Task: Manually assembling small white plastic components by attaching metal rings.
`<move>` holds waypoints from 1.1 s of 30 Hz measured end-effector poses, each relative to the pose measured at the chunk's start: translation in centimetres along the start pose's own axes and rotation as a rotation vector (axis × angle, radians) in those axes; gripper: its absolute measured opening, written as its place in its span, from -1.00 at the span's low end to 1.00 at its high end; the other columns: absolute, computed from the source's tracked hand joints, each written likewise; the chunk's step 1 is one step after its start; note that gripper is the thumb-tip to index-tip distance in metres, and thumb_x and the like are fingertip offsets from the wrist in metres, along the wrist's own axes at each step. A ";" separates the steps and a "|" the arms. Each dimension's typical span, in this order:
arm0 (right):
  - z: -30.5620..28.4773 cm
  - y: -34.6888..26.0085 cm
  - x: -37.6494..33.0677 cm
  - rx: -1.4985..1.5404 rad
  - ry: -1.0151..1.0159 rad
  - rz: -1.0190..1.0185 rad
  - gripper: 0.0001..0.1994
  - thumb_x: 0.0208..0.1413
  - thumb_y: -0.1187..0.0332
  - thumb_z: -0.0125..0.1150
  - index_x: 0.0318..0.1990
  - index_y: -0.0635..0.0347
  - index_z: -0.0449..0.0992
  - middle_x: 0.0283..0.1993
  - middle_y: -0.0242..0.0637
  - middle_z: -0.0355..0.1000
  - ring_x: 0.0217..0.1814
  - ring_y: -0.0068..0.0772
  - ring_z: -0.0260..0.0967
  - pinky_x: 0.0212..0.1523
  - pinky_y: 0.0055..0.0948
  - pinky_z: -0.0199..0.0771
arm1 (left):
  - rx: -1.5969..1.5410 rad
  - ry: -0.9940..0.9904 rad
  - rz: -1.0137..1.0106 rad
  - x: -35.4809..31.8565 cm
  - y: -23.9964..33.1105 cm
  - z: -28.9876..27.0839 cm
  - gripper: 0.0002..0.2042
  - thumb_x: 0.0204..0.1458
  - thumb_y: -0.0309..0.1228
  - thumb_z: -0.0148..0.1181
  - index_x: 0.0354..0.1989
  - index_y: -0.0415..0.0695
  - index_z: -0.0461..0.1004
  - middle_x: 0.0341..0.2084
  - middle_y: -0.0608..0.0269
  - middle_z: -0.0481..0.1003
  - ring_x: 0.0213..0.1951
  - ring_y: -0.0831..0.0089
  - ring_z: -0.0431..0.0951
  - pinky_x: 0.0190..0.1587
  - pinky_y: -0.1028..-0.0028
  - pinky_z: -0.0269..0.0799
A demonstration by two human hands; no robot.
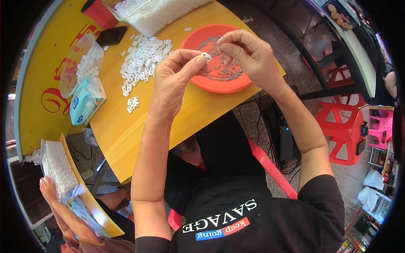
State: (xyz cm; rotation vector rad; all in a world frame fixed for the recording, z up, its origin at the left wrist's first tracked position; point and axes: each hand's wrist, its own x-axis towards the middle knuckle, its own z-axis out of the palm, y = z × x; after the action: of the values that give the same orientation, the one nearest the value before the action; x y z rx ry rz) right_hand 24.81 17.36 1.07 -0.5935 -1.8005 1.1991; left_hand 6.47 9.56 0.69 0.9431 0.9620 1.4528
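Note:
Between the thumb and fingers of my left hand [171,80] is a small white plastic piece with holes [206,56]. My right hand [256,60] is closed in a pinch above the far right of an orange-red basin [223,87]; whatever its fingertips hold is too small to make out. Many small grey screws [230,76] lie in the basin, some of them hidden by my hands. Left of my left hand a loose heap of white plastic pieces [143,55] is spread on the yellow table [122,135]. A few more pieces [133,104] sit in a small cluster nearer to me.
At the back are a clear bin of white parts [158,14], a red cup [99,13] and a black phone [112,36]. A round clear tub [67,80] and tissue pack [86,101] line the left edge. Another person's hand [47,188] touches a container of white pieces [59,166]. Red stools [341,128] stand right.

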 end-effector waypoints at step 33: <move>0.6 -0.2 -0.9 0.674 -0.043 0.465 -0.81 0.24 0.35 0.18 -0.12 0.28 0.54 -0.33 -0.42 0.49 -0.40 -0.69 0.40 -0.36 -0.62 0.52 | 0.978 0.017 0.718 -0.5 0.7 2.3 -0.86 0.01 -0.61 0.25 -0.26 -0.23 0.48 -0.41 0.13 0.48 -0.43 0.28 0.55 -0.42 0.40 0.48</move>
State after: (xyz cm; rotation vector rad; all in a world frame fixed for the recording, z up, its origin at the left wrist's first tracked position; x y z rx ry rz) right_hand 24.75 16.28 0.74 -0.5941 -1.1918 2.0219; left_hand 8.39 9.16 2.11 2.1556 1.4724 1.5324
